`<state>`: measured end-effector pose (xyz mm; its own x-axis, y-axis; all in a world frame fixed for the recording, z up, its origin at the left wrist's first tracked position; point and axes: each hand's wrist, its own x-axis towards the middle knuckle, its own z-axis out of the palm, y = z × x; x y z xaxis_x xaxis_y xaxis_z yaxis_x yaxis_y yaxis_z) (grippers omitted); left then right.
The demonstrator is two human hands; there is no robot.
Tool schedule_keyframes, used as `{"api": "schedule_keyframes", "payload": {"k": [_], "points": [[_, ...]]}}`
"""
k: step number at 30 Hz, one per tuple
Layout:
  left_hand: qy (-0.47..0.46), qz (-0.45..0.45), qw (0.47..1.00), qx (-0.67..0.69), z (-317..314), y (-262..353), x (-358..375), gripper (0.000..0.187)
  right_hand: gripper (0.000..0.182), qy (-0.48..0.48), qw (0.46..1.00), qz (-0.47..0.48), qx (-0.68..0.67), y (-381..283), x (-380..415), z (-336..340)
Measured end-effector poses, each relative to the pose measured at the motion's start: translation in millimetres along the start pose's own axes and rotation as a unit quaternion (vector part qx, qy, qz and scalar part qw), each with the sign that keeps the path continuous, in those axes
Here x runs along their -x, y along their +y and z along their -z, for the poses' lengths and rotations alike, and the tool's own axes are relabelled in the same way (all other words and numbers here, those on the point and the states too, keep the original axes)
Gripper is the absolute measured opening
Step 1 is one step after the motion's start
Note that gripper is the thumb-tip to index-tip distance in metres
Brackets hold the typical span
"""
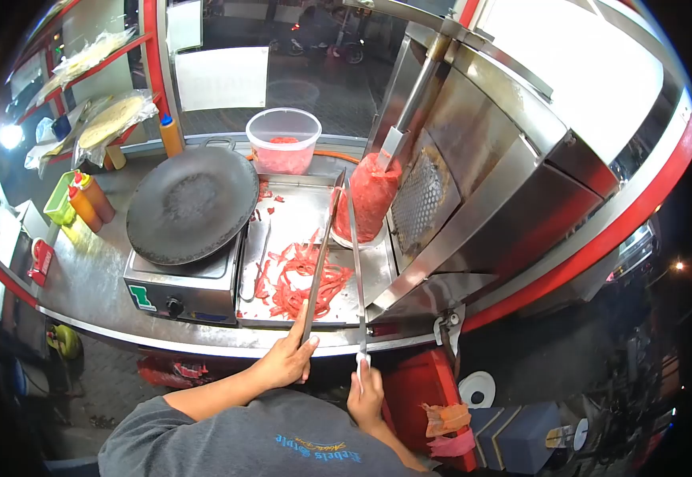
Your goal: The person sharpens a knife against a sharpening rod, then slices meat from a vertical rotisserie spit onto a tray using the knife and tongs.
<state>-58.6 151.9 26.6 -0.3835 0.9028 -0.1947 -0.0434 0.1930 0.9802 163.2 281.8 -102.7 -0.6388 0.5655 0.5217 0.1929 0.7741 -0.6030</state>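
My left hand (289, 358) grips long metal tongs (319, 274), whose far end reaches the left side of a red meat cone (371, 203) on a vertical spit. In my right hand (366, 393) is a long thin knife (358, 274), held by its pale handle. The blade points away from me, its tip close to the cone's left side; contact there is hard to make out. Sliced red meat strips (302, 278) lie heaped on the metal tray (282, 207) below the tools.
Left of the tray, a black griddle pan (191, 203) sits on a stove (183, 290). A plastic tub (284, 143) with red meat stands behind. The grill burner (421, 191) flanks the cone on the right. Sauce bottles (91, 203) and bagged flatbreads (115, 123) are farther left.
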Motion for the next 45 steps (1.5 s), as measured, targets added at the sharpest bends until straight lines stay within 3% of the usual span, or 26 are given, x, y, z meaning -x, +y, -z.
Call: {"api": "schedule_keyframes", "payload": {"k": [5, 8, 11, 14, 17, 20, 22, 25, 26, 29, 33, 39, 43, 45], "points": [[0.011, -0.022, 0.997, 0.067, -7, -3, -17, 0.081, 0.059, -0.051, 0.999, -0.019, -0.002, -35, -110, 1], [-0.01, -0.036, 0.989, 0.145, 1, -7, -26, 0.075, 0.064, -0.096, 0.994, -0.057, 0.005, -48, -84, 25], [-0.031, -0.015, 0.976, 0.213, 6, -7, -22, 0.07, 0.059, -0.073, 0.992, -0.016, -0.1, -36, -25, 35], [-0.036, 0.007, 0.982, 0.186, 12, -15, -1, 0.071, 0.057, -0.06, 0.986, -0.015, -0.152, -36, -32, 36], [-0.034, 0.008, 0.994, 0.104, 12, -20, 26, 0.074, 0.058, 0.046, 0.987, 0.025, -0.154, -52, -98, 11], [-0.018, 0.016, 0.997, 0.076, 6, -39, 44, 0.076, 0.058, 0.047, 0.983, -0.018, -0.174, -45, -130, -9], [-0.023, 0.021, 0.998, 0.062, 5, -38, 50, 0.078, 0.062, 0.053, 0.986, 0.016, -0.16, -9, -94, -16], [-0.041, 0.012, 0.998, 0.046, 4, -28, 49, 0.079, 0.068, 0.02, 0.978, -0.023, -0.207, 21, -14, -12], [-0.04, 0.016, 0.998, 0.05, 3, -26, 47, 0.08, 0.06, 0.008, 0.983, -0.055, -0.176, 34, 8, -14], [-0.038, 0.02, 0.998, 0.039, 1, -25, 44, 0.082, 0.056, 0.081, 0.989, 0.053, -0.115, -1, -54, -13], [-0.027, 0.034, 0.998, 0.048, -2, -13, 32, 0.081, 0.055, 0.039, 0.998, 0.019, -0.055, -29, -115, -10], [-0.009, -0.002, 1.0, 0.027, -2, -5, 17, 0.079, 0.056, 0.015, 1.0, -0.02, -0.016, 5, 8, -1], [-0.008, -0.005, 1.0, 0.021, -7, -10, 12, 0.08, 0.052, 0.021, 1.0, 0.006, -0.01, -21, -83, -6], [0.001, 0.002, 0.999, 0.035, -9, -17, 2, 0.083, 0.052, -0.021, 0.999, -0.042, 0.011, -33, -112, -6]]}}
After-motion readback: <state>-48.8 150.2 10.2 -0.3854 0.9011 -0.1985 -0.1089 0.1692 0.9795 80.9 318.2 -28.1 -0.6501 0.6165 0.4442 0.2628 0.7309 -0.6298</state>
